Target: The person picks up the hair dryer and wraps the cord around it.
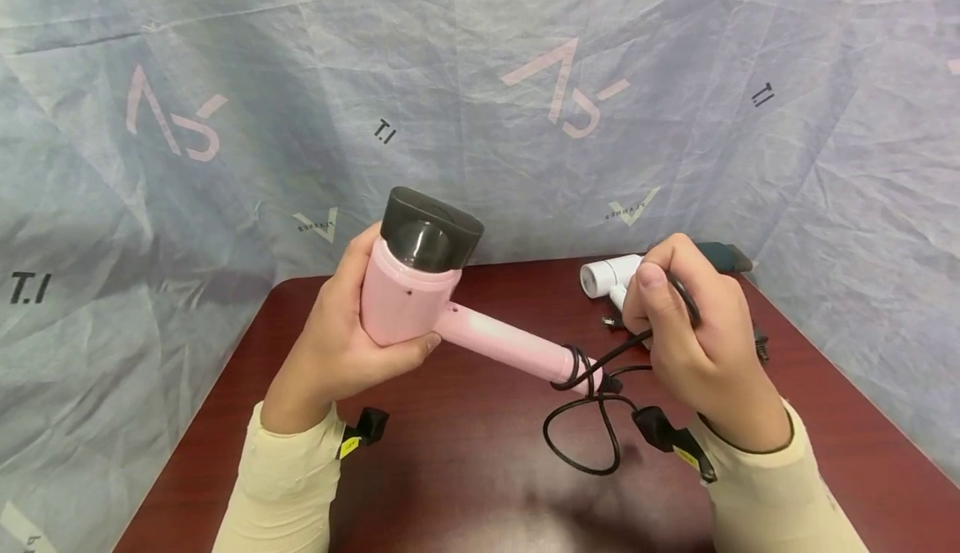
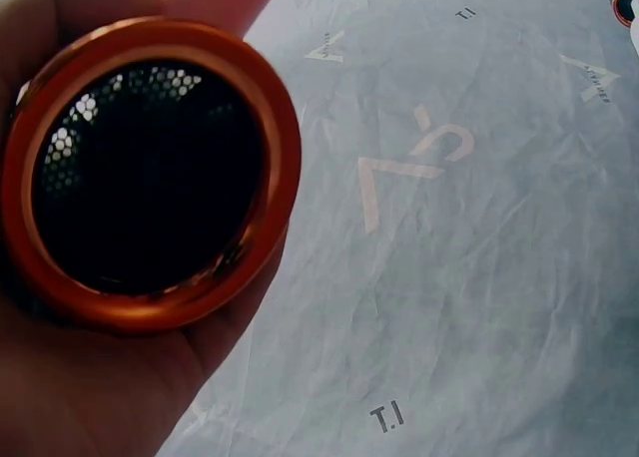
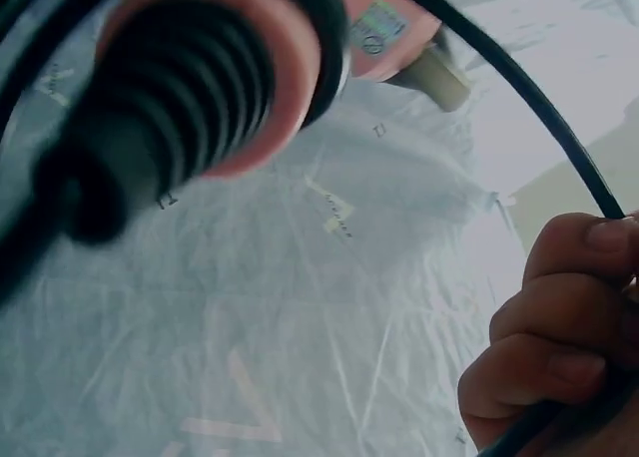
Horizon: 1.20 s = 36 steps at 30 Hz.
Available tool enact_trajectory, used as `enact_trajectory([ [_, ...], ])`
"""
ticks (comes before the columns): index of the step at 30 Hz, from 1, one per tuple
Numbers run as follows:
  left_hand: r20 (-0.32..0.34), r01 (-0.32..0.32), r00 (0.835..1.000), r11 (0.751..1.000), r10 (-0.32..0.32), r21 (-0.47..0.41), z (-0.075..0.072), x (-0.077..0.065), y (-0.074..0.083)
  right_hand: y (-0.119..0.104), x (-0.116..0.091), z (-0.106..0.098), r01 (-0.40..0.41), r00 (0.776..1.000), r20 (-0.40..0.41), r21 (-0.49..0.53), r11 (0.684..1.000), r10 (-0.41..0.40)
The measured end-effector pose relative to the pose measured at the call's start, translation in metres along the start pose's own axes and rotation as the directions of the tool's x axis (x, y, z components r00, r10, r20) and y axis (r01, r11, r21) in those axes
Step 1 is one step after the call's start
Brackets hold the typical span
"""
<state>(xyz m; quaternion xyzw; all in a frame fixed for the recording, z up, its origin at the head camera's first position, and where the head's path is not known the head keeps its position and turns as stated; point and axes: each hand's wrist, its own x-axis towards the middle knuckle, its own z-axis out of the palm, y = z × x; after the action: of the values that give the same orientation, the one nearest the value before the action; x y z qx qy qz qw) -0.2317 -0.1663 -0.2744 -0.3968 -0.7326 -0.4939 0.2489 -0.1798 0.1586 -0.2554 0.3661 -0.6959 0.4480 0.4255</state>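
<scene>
A pink hair dryer (image 1: 517, 346) with a dark nozzle (image 1: 431, 232) is held above the table, its handle slanting down to the right. My left hand (image 1: 337, 328) grips the dryer's barrel, thumb along the near side. In the left wrist view the barrel's orange-rimmed rear grille (image 2: 150, 178) faces the camera. My right hand (image 1: 693, 332) has its fingers curled around the black cord (image 1: 622, 351). That cord is looped around the lower end of the handle, and a slack loop hangs beneath. The right wrist view shows the ribbed cord sleeve (image 3: 190, 88) close up.
Behind the right hand, a white hair dryer (image 1: 607, 276) and a dark teal one (image 1: 723, 257) lie at the back right of the reddish-brown table (image 1: 465, 453). A black plug (image 1: 611, 321) lies near the white dryer. Grey printed cloth (image 1: 450, 77) hangs around the table.
</scene>
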Motion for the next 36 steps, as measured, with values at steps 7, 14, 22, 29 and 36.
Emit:
enact_trajectory([
  [7,0.021,-0.032,0.999,0.996,0.034,-0.089,-0.002,0.001,0.005,0.018,-0.003,0.001,-0.068,0.996,0.047,-0.050,0.996,0.070],
  [14,0.013,-0.115,0.993,0.970,0.120,-0.216,-0.004,0.000,0.010,0.037,-0.006,0.006,-0.117,0.981,0.137,-0.131,0.984,0.135],
  [22,-0.048,-0.139,0.990,0.936,0.130,-0.323,-0.003,0.000,0.019,0.037,-0.010,0.017,-0.257,0.928,0.222,-0.198,0.946,0.298],
  [29,-0.178,-0.157,0.980,0.897,0.090,-0.412,0.000,0.000,0.026,0.039,-0.013,0.025,-0.367,0.838,0.337,-0.232,0.901,0.428],
  [36,-0.325,-0.216,0.944,0.850,0.057,-0.480,0.003,0.002,0.030,0.041,-0.014,0.034,-0.304,0.838,0.387,-0.255,0.918,0.385],
])
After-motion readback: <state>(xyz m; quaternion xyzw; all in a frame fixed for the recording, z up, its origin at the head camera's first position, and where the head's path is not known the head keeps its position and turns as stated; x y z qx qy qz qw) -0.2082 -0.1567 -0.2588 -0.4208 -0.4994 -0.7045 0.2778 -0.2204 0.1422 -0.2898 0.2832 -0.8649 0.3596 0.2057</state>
